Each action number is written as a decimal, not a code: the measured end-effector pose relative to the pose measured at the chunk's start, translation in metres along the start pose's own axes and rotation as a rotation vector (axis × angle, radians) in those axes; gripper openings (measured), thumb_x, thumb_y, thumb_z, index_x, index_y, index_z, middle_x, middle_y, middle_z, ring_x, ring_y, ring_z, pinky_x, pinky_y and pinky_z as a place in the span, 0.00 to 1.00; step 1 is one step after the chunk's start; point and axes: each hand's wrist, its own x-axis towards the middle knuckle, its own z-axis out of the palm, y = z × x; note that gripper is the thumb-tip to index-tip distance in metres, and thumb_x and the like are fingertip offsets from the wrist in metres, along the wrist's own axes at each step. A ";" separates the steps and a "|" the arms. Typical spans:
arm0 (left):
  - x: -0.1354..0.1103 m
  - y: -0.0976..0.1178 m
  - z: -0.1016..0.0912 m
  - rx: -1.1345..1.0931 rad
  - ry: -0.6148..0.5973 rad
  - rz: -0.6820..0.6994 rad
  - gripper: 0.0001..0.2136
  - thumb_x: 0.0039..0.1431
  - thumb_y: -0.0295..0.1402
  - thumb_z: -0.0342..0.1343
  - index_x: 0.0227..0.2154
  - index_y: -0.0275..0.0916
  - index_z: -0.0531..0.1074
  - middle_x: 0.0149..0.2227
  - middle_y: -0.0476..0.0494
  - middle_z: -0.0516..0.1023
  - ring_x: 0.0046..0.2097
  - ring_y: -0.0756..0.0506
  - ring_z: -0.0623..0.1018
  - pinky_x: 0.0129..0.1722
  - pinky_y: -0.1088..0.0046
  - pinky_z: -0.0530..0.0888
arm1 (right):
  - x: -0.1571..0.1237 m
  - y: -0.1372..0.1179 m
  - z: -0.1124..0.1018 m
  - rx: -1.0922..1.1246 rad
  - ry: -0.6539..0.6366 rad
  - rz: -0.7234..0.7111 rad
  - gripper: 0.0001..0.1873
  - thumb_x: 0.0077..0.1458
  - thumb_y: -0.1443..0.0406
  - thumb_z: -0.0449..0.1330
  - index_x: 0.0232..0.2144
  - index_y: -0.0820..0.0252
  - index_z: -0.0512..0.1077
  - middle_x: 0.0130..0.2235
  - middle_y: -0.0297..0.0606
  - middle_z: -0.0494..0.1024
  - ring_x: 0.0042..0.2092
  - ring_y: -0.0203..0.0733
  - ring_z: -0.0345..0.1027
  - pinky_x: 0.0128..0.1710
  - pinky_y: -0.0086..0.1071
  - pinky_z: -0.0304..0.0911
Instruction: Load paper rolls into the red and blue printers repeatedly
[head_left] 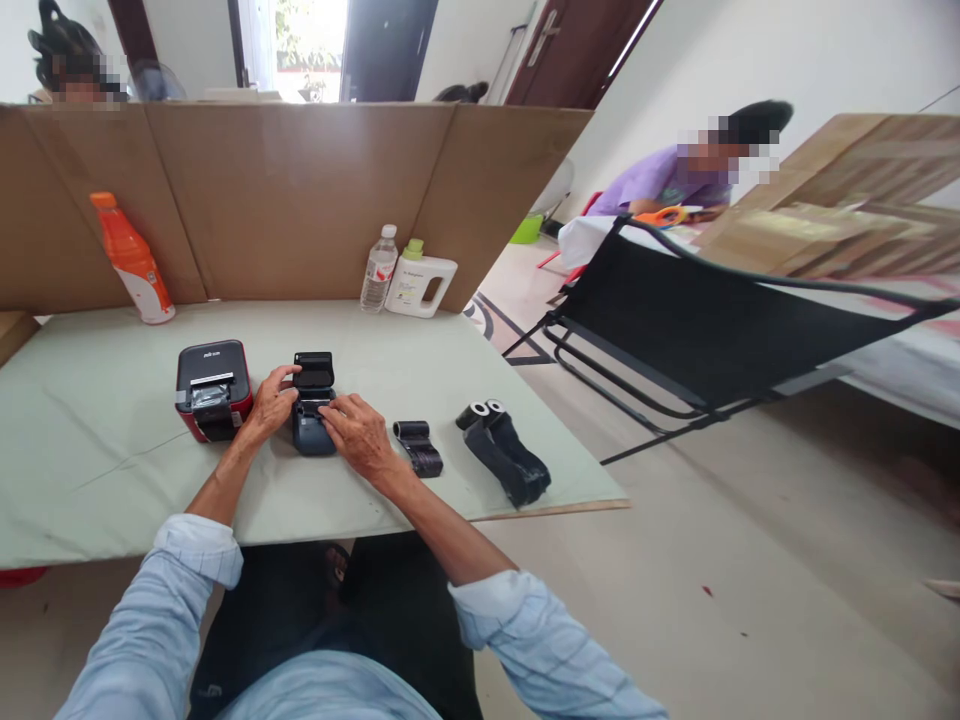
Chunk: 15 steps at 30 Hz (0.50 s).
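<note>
A small dark label printer [313, 400] sits on the pale green table [97, 440] with its lid standing open. My left hand [271, 403] grips its left side, fingers curled round the lid edge. My right hand [360, 432] lies over the front of the body, fingers pressed down on it. A red and black printer [213, 388] stands just left of my left hand. A single black roll [418, 446] lies right of my right hand, and further right a bundle of black rolls [504, 450].
Cardboard panels [300, 190] wall the table's back. Against them stand an orange bottle [133, 258], a clear water bottle [379, 268] and a white jug [421, 283]. A black folding chair [697, 320] stands to the right, a person in purple [667, 180] behind it.
</note>
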 end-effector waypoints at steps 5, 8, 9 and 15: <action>0.007 0.002 0.000 0.011 0.063 0.020 0.28 0.47 0.25 0.57 0.54 0.42 0.76 0.60 0.40 0.78 0.54 0.40 0.81 0.57 0.56 0.79 | -0.007 -0.005 0.003 0.018 0.067 0.006 0.11 0.70 0.70 0.58 0.44 0.57 0.81 0.47 0.44 0.81 0.47 0.47 0.70 0.46 0.38 0.66; 0.015 0.004 0.001 0.022 0.089 0.048 0.27 0.47 0.25 0.57 0.53 0.41 0.75 0.60 0.40 0.79 0.55 0.39 0.81 0.60 0.52 0.77 | -0.010 -0.009 0.006 0.013 0.119 0.033 0.11 0.70 0.69 0.58 0.43 0.57 0.81 0.48 0.45 0.81 0.48 0.47 0.70 0.47 0.38 0.66; 0.017 0.005 0.002 0.026 0.101 0.060 0.26 0.47 0.25 0.56 0.52 0.41 0.75 0.60 0.39 0.79 0.55 0.39 0.81 0.61 0.52 0.76 | -0.011 -0.010 0.007 0.014 0.126 0.042 0.11 0.70 0.69 0.58 0.43 0.57 0.81 0.48 0.45 0.80 0.48 0.47 0.70 0.46 0.37 0.66; 0.029 0.010 0.003 0.051 0.131 0.079 0.27 0.47 0.25 0.55 0.54 0.38 0.75 0.59 0.36 0.79 0.62 0.37 0.78 0.65 0.51 0.73 | -0.014 -0.014 0.008 0.021 0.115 0.062 0.11 0.70 0.69 0.57 0.45 0.57 0.81 0.48 0.46 0.79 0.48 0.47 0.70 0.46 0.38 0.67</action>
